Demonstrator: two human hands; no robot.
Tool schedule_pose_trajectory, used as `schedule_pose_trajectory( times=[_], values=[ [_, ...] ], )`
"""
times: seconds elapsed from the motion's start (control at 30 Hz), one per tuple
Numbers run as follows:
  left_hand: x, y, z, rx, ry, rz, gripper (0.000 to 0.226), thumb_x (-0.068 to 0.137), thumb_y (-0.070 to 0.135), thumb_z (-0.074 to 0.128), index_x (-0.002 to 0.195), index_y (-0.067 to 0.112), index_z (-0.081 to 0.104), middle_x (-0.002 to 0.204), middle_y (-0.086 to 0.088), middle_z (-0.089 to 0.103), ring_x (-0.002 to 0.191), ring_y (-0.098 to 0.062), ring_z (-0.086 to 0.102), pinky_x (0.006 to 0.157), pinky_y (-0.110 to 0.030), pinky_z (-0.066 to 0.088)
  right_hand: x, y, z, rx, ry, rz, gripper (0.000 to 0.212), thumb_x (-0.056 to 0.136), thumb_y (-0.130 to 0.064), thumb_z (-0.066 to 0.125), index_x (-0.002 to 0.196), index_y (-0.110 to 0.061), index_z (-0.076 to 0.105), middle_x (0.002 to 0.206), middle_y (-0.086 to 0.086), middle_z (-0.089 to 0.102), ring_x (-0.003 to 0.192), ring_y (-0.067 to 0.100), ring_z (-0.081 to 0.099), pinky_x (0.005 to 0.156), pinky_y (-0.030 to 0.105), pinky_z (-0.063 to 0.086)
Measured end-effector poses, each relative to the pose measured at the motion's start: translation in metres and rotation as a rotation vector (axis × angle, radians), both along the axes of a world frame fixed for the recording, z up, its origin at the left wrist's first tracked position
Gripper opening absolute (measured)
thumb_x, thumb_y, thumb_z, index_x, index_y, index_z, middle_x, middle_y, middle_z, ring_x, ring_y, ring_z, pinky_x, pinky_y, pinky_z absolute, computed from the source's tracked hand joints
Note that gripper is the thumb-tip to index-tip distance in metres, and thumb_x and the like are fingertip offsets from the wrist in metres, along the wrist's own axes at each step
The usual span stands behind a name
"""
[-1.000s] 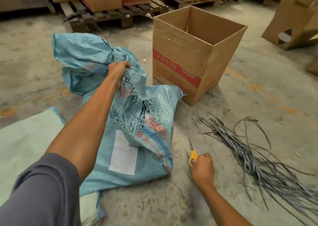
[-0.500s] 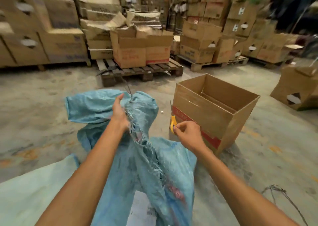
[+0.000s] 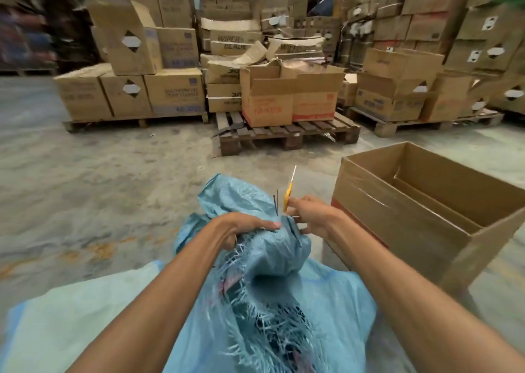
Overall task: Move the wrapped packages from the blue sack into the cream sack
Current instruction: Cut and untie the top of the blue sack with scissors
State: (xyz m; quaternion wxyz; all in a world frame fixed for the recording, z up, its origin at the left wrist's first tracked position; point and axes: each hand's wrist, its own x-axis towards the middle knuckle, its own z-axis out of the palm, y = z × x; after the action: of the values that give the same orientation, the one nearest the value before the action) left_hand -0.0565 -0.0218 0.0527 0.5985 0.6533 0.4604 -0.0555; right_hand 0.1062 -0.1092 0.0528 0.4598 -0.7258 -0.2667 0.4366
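The blue woven sack lies on the concrete floor in front of me, its frayed mouth bunched up. My left hand grips the gathered neck of the sack. My right hand holds yellow-handled scissors, blades pointing up, right beside a dark tie strand at the sack's neck. The cream sack lies flat on the floor at the lower left, partly under my left arm. A hint of red and white shows through the frayed opening; no package is plainly visible.
An open, empty cardboard box stands close on the right. A wooden pallet with cartons sits straight ahead, and stacked boxes on pallets fill the background. Bare concrete floor stretches to the left.
My right hand picked the scissors off the floor and brought them up to the sack's neck. My left hand kept its hold on the bunched top. My head tilted upward.
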Motion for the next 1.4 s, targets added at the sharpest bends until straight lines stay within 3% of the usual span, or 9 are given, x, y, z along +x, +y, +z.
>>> schedule_pose_trajectory(
  times=[0.1, 0.23, 0.37, 0.43, 0.6, 0.77, 0.9, 1.13, 1.4],
  values=[
    [0.002, -0.009, -0.001, -0.117, -0.254, 0.148, 0.074, 0.079, 0.074, 0.059, 0.114, 0.011, 0.071, 0.111, -0.011, 0.073, 0.101, -0.024, 0.070, 0.093, -0.037, 0.055, -0.001, 0.008, -0.014, -0.039, 0.010, 0.013, 0.045, 0.100, -0.041, 0.053, 0.127, -0.006, 0.051, 0.120, 0.015, 0.061, 0.095, 0.027, 0.061, 0.078, 0.042, 0.051],
    [0.009, -0.013, -0.005, -0.253, -0.542, 0.586, 0.047, 0.106, 0.031, 0.032, 0.092, 0.001, 0.067, 0.062, -0.012, 0.067, 0.051, -0.022, 0.066, 0.040, -0.023, 0.050, 0.005, 0.009, -0.009, 0.089, 0.110, -0.114, 0.035, 0.105, -0.038, 0.044, 0.112, -0.006, 0.057, 0.102, 0.015, 0.062, 0.071, 0.023, 0.058, 0.060, 0.033, 0.046],
    [0.010, -0.010, -0.012, -0.269, -0.565, 0.671, 0.027, 0.103, 0.012, 0.039, 0.114, -0.001, 0.060, 0.085, -0.010, 0.068, 0.085, -0.024, 0.067, 0.075, -0.035, 0.058, 0.002, 0.005, 0.006, 0.258, 0.233, -0.148, 0.033, 0.109, -0.029, 0.035, 0.119, -0.003, 0.053, 0.105, 0.018, 0.066, 0.077, 0.023, 0.065, 0.069, 0.033, 0.056],
    [0.009, -0.009, -0.014, -0.322, -0.550, 0.637, 0.023, 0.097, 0.020, 0.052, 0.099, 0.001, 0.065, 0.081, -0.015, 0.074, 0.075, -0.026, 0.072, 0.064, -0.033, 0.060, -0.004, 0.000, 0.016, 0.290, 0.241, -0.123, 0.028, 0.109, -0.027, 0.034, 0.115, -0.005, 0.051, 0.108, 0.017, 0.067, 0.080, 0.023, 0.067, 0.076, 0.034, 0.056],
    [-0.001, 0.003, 0.009, -0.163, -0.541, 0.562, 0.034, 0.078, 0.035, 0.063, 0.103, 0.011, 0.067, 0.102, -0.014, 0.068, 0.076, -0.022, 0.061, 0.078, -0.034, 0.054, -0.016, -0.014, 0.040, 0.322, 0.211, -0.035, 0.023, 0.110, -0.023, 0.031, 0.103, -0.013, 0.051, 0.106, 0.013, 0.074, 0.072, 0.019, 0.065, 0.080, 0.032, 0.054],
    [-0.027, 0.012, 0.051, -0.127, -0.671, 0.366, 0.053, 0.079, 0.042, 0.067, 0.113, 0.001, 0.069, 0.100, -0.017, 0.070, 0.085, -0.030, 0.064, 0.079, -0.034, 0.052, -0.031, -0.017, 0.048, 0.355, 0.230, 0.093, 0.039, 0.108, -0.027, 0.038, 0.126, 0.002, 0.058, 0.113, 0.011, 0.075, 0.102, 0.031, 0.056, 0.111, 0.050, 0.043],
    [-0.033, 0.013, 0.048, 0.093, -0.622, 0.446, 0.076, 0.069, 0.015, 0.088, 0.129, 0.008, 0.042, 0.113, -0.012, 0.068, 0.094, -0.029, 0.071, 0.079, -0.046, 0.061, -0.053, -0.019, 0.046, 0.360, 0.296, 0.133, 0.026, 0.108, -0.025, 0.039, 0.102, -0.009, 0.060, 0.116, 0.013, 0.073, 0.113, 0.032, 0.065, 0.100, 0.046, 0.052],
    [-0.043, 0.031, 0.027, -0.152, -0.686, 0.673, 0.057, 0.067, 0.015, 0.087, 0.119, 0.002, 0.066, 0.104, -0.014, 0.074, 0.075, -0.024, 0.072, 0.052, -0.030, 0.057, -0.051, -0.033, 0.044, 0.383, 0.196, 0.084, 0.018, 0.101, -0.012, 0.054, 0.106, -0.002, 0.067, 0.115, 0.018, 0.073, 0.108, 0.033, 0.070, 0.099, 0.045, 0.054],
    [-0.062, 0.047, 0.056, 0.010, -0.637, 0.801, 0.061, 0.064, 0.015, 0.089, 0.117, 0.004, 0.062, 0.101, -0.014, 0.074, 0.078, -0.025, 0.072, 0.047, -0.028, 0.053, -0.043, -0.054, 0.055, 0.397, -0.033, 0.224, 0.013, 0.094, -0.017, 0.066, 0.098, -0.015, 0.078, 0.104, 0.000, 0.077, 0.079, 0.013, 0.066, 0.077, 0.030, 0.050]
  ],
)
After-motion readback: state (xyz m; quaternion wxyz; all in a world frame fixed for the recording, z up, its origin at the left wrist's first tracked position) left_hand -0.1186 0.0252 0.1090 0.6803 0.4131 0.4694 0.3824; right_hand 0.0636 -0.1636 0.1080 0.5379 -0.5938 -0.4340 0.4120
